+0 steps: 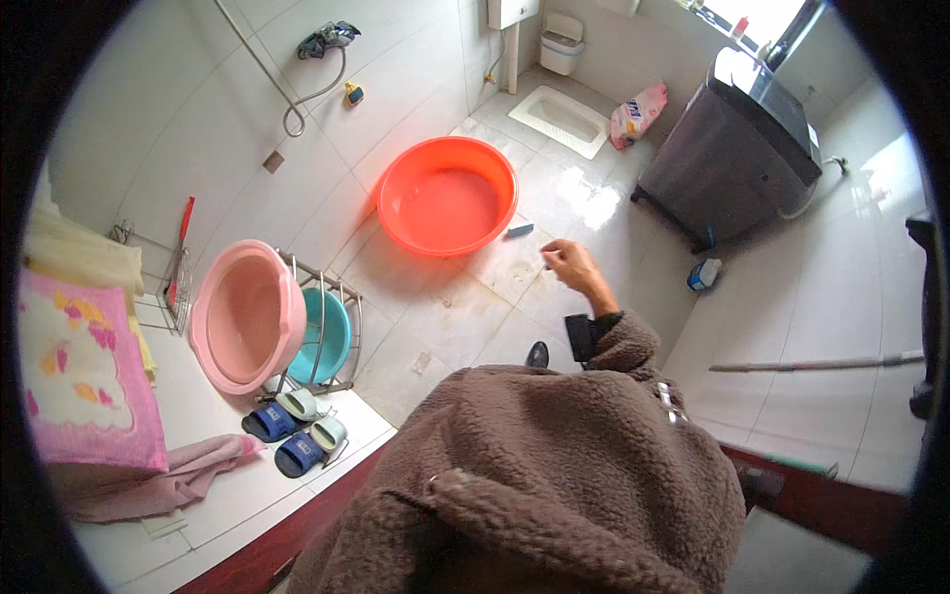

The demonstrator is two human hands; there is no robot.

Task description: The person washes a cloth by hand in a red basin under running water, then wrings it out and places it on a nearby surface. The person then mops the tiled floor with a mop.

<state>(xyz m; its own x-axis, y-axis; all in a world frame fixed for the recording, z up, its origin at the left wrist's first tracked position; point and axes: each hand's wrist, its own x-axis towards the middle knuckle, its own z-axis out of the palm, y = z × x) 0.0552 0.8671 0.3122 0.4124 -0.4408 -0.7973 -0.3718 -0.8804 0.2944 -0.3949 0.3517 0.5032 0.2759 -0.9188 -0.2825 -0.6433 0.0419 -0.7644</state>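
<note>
My right hand (572,263) reaches forward over the tiled floor from a brown fleece sleeve, its fingers curled inward with nothing visible in them. A black box-shaped device (580,338) sits at that wrist. Ahead and to the left of the hand, a large orange-red basin (388,220) rests on the floor, and nothing shows inside it. Between basin and hand lies a small dark blue-grey object (520,231), too small to name. My left hand is out of view.
A squat toilet (534,117), a pink-and-white bag (639,116) and a dark washing machine (717,148) stand at the far right. A metal rack (358,327) at left holds pink (210,317) and teal basins (334,337). Slippers (297,450) are below; towels (89,366) hang far left.
</note>
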